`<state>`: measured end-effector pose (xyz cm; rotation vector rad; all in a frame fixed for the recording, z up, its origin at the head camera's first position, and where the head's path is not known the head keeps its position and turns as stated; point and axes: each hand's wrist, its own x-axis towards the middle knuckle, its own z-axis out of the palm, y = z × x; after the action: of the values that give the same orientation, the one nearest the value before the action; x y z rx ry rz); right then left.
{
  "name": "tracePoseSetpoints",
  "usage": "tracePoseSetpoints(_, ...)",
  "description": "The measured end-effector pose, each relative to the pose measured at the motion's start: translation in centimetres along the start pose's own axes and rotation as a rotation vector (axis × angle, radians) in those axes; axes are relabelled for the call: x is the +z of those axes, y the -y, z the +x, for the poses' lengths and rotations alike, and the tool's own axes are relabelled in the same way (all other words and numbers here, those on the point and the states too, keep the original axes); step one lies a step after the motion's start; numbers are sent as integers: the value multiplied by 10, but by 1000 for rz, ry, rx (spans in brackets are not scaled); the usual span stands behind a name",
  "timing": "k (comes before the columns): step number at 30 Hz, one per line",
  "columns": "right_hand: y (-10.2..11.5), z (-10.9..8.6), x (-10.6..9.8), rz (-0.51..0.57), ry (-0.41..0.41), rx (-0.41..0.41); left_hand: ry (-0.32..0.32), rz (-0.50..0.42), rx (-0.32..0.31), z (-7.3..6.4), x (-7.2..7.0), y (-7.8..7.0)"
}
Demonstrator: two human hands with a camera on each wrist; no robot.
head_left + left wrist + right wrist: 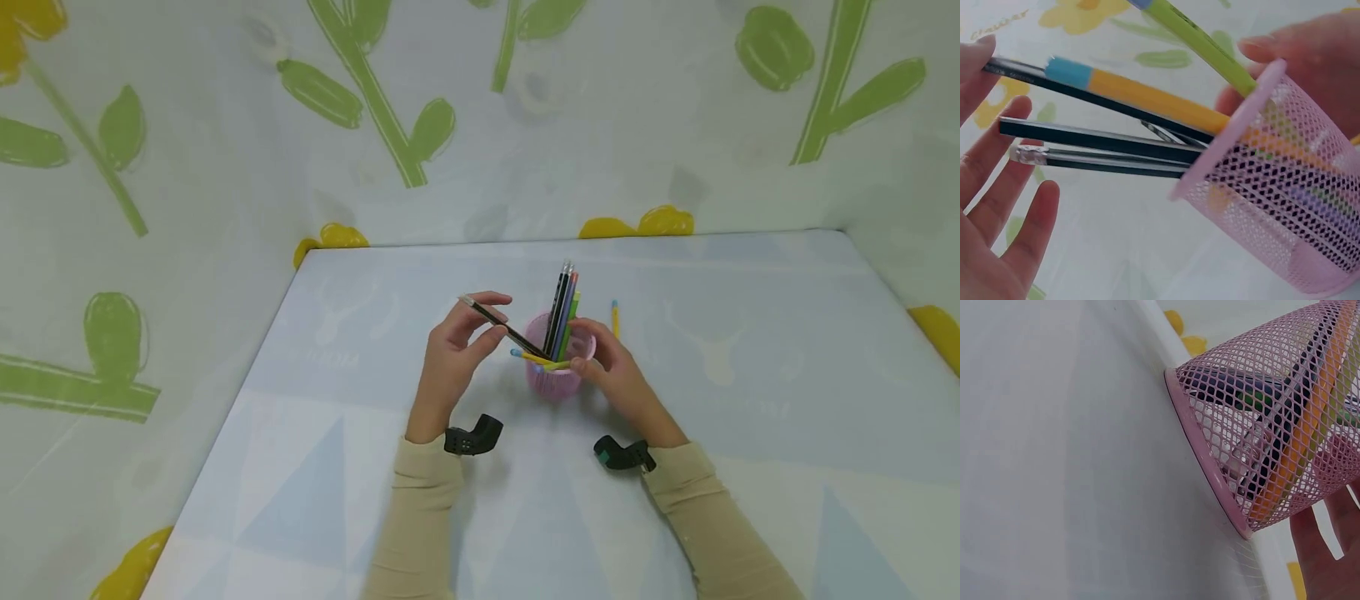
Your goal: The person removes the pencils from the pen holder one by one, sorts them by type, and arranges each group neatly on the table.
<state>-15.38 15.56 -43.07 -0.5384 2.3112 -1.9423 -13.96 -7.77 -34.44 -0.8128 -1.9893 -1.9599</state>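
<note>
My left hand (453, 342) pinches a black pencil (522, 340) between thumb and finger. That pencil slants out over the left rim of a pink mesh pencil cup (553, 385). My right hand (621, 379) grips the cup from the right, fingers around its mesh wall in the right wrist view. More dark pencils stand in the cup, one with a silver-banded eraser end (1029, 154), beside the loosely spread fingers of my left hand. A yellow pencil with a blue end (1147, 95) and a lime-green pencil (1200, 44) lean over the rim. The pencils' lower parts show through the mesh.
Another yellow pencil (615, 318) lies on the pale blue and white table (750, 400), behind and right of the cup. Whitish cloth walls (600, 150) with green leaf prints rise along the table's far and side edges.
</note>
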Motion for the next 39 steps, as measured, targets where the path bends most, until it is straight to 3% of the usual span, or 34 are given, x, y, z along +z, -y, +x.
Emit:
tracePoseSetpoints(3, -2, 2, -1, -12, -6, 1, -64, -44, 26, 1, -3, 7)
tracePoseSetpoints(7, 10, -1, 2, -16, -4, 31, -144, -89, 16, -1, -7, 16)
tracePoseSetpoints(12, 18, -2, 4, -16, -1, 32, -267, -139, -4, 0, -10, 13)
tracePoseSetpoints(20, -4, 2, 1, -19, -1, 17, -436, -477, 4, 0, -21, 9)
tracePoseSetpoints(25, -6, 2, 1, -12, -2, 25, -465, -629, 14, -2, -27, 11)
tracePoseSetpoints(29, -1, 3, 1, -4, 0, 27, -469, -645, -4, -1, -29, 13)
tracePoseSetpoints(33, 12, 0, 3, 0, 2, 29, -497, -626, -65, -3, -30, 21)
tracePoseSetpoints(39, 22, -2, 5, -7, -1, 34, -544, -568, -269, -9, -32, 44)
